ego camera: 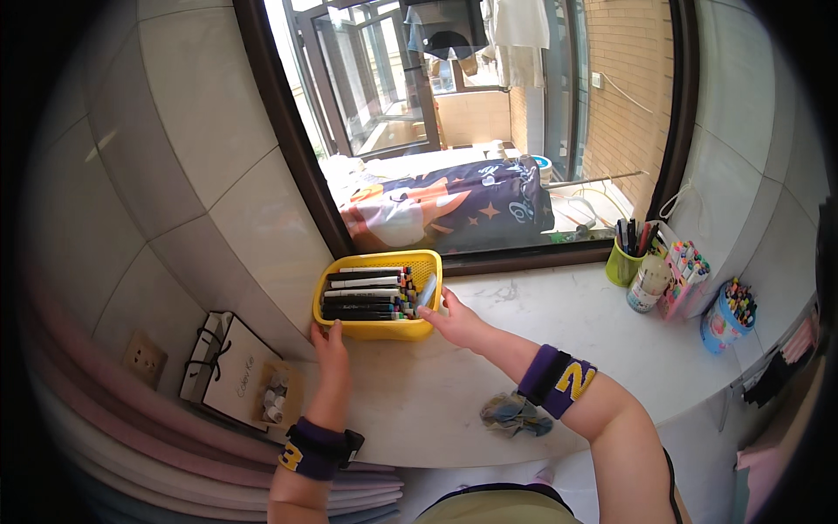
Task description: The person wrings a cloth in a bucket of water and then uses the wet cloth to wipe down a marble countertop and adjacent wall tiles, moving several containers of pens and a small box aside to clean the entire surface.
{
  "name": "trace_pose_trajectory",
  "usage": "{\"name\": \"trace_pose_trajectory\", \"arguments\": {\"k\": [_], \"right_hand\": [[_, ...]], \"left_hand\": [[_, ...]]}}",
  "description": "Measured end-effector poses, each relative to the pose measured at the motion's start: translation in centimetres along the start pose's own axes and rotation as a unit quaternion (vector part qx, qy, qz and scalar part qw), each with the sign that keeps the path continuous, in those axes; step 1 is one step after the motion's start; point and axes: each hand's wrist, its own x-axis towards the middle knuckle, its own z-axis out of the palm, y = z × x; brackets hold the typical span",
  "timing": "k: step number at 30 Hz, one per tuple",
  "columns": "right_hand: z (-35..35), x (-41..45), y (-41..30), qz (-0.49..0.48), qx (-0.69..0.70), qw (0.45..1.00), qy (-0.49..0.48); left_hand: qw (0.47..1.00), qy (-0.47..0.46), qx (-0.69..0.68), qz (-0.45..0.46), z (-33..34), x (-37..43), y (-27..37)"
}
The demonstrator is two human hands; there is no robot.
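A yellow plastic basket point(383, 331) stands at the back left of the white marble counter point(419, 393), against the window frame. Rows of black and white marker pens point(363, 295) lie in it, with a pale blue flat item point(427, 291) at its right end. My left hand point(330, 344) grips the basket's front left corner, thumb on the near wall. On the right end, my right hand point(455, 319) holds the basket, its thumb at the rim and its other fingers partly hidden behind the wall. A crumpled cloth point(514, 414) lies near the counter's front edge.
At the right stand a green pen cup point(623, 265), a lidded jar point(648, 288), a pink marker holder point(674, 301) and a blue bucket of pens point(720, 331). A white paper bag point(236, 373) and a small box point(291, 386) are at the left. Stacked fabric point(363, 501) lies below.
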Motion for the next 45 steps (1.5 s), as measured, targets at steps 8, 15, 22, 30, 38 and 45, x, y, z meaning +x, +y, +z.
{"name": "trace_pose_trajectory", "arguments": {"k": [8,15,22,30,38,45], "right_hand": [[1.2,1.0,2.4,-0.051,0.105,0.992,0.057],[-4.0,-5.7,2.3,-0.014,0.141,0.987,0.077],[-12.8,-19.4,2.6,0.028,0.067,0.979,0.190],[-23.1,-33.2,4.4,0.081,0.119,0.936,0.322],[-33.3,-37.4,10.1,0.115,0.109,0.923,0.351],[-35.5,-36.1,11.9,0.043,0.103,0.925,0.364]], "left_hand": [[0.995,-0.049,-0.081,-0.002,1.6,-1.8,2.0],[0.987,-0.148,-0.060,0.024,2.8,-8.6,3.7],[0.938,-0.335,-0.067,0.061,8.9,-17.9,7.0],[0.863,-0.494,-0.104,-0.012,19.4,-27.4,5.7],[0.840,-0.539,-0.049,0.038,24.9,-36.4,2.3],[0.868,-0.491,-0.017,0.076,25.3,-39.9,2.7]]}}
